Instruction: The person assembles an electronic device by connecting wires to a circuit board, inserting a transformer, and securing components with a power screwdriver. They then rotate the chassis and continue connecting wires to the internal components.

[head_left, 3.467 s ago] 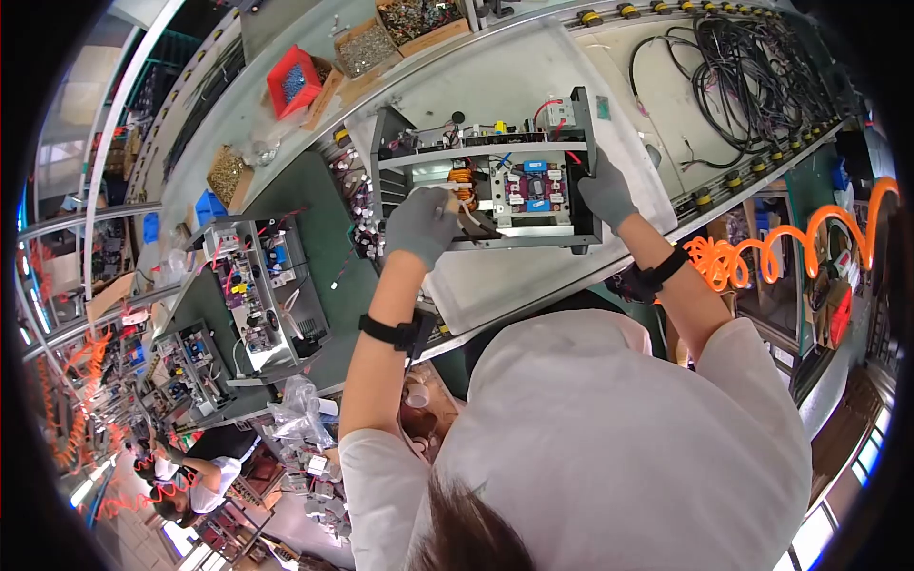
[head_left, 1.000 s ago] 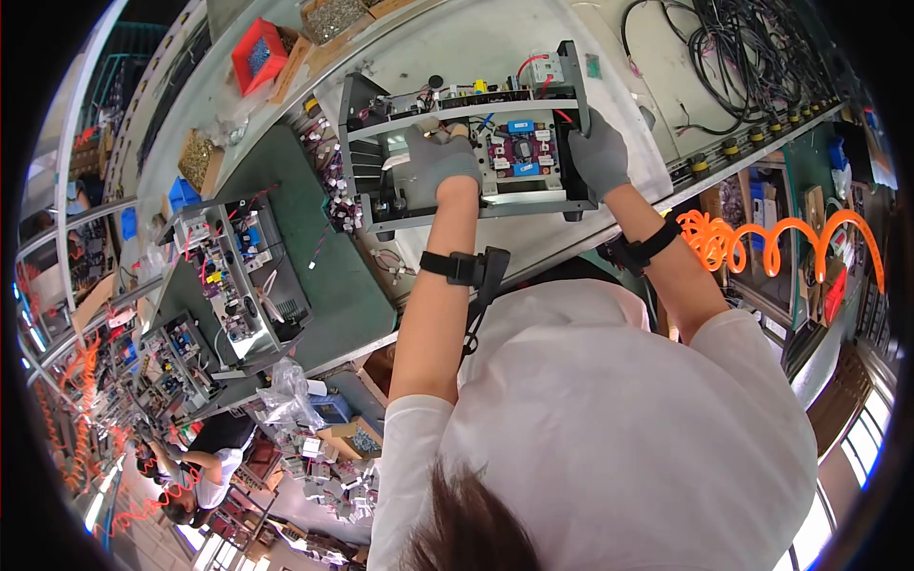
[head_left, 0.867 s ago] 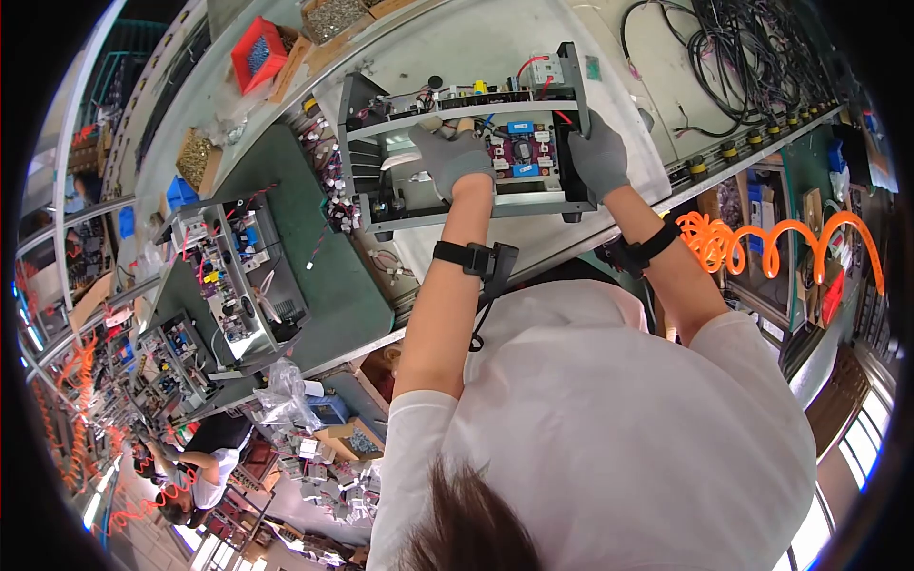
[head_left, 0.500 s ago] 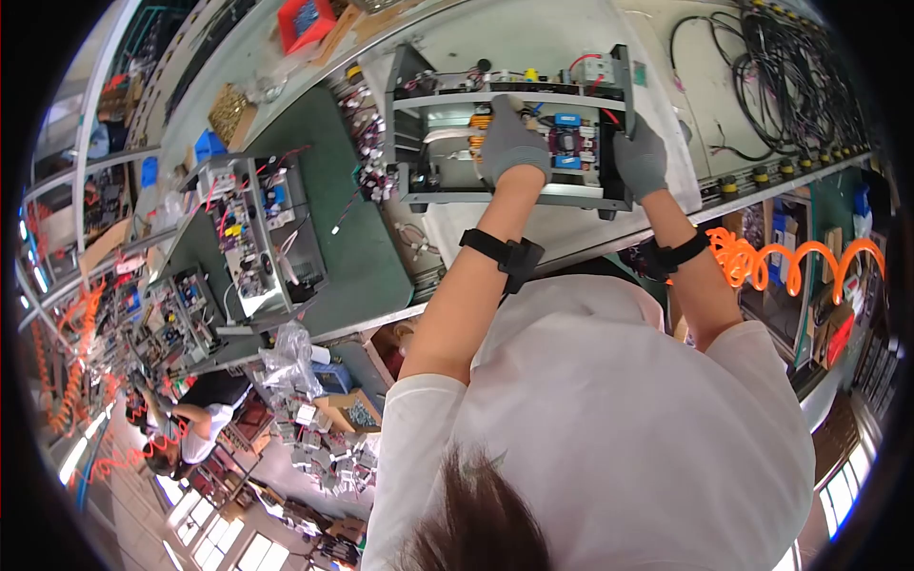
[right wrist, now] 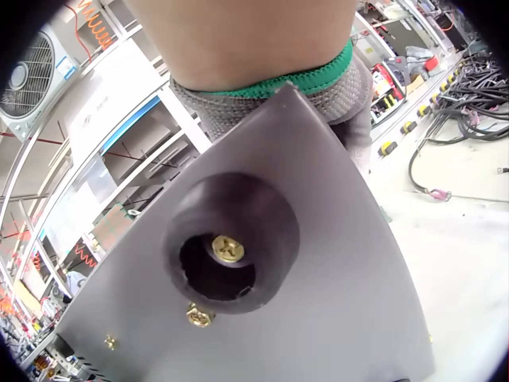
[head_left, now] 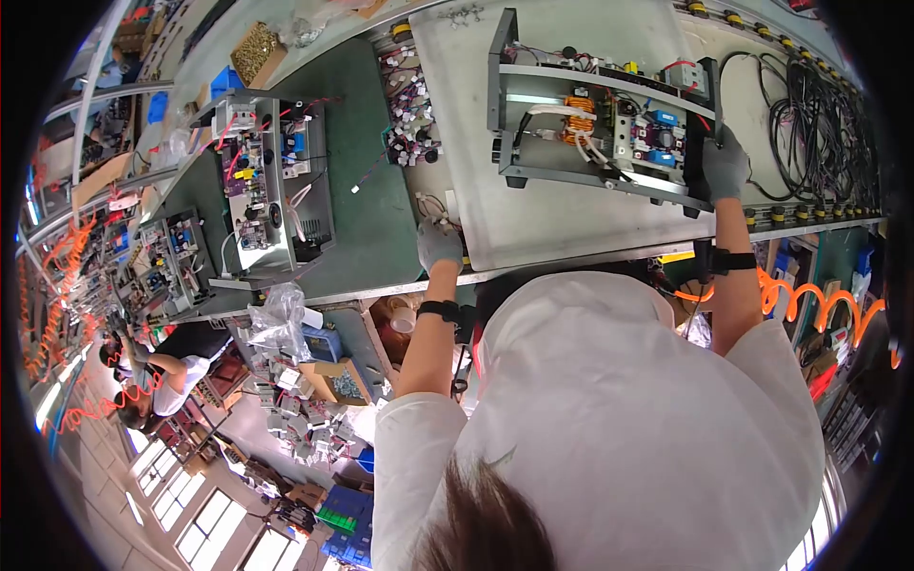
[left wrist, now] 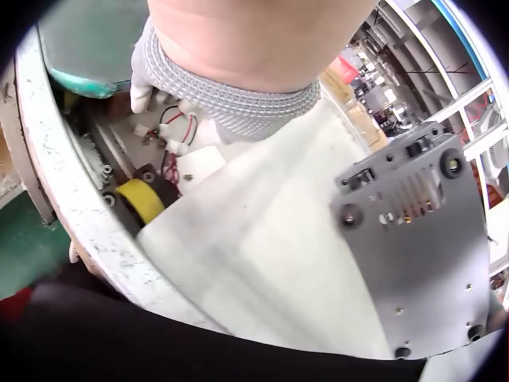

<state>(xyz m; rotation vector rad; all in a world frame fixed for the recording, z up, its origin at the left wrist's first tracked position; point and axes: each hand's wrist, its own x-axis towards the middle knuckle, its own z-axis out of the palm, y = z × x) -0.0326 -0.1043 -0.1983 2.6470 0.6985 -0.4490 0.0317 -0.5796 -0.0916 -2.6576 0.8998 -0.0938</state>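
Note:
An open grey metal chassis full of circuit boards and an orange coil lies on a white pallet. My gloved right hand grips its right end panel. The right wrist view shows that grey panel close up, with a black rubber foot below the glove. My gloved left hand is at the pallet's near left corner, beside small white connectors with red and black wires. Its fingers are hidden behind the wrist. The chassis underside shows to the right of that hand.
A second open chassis lies on the green mat to the left, with more units beyond it. A bundle of black cables lies right of the chassis. Yellow rollers line the conveyor edge. Orange coiled hose hangs at the right.
My left hand has come out of the chassis interior and dropped to the pallet's near left corner. My right hand stays on the chassis end. The view has swung left.

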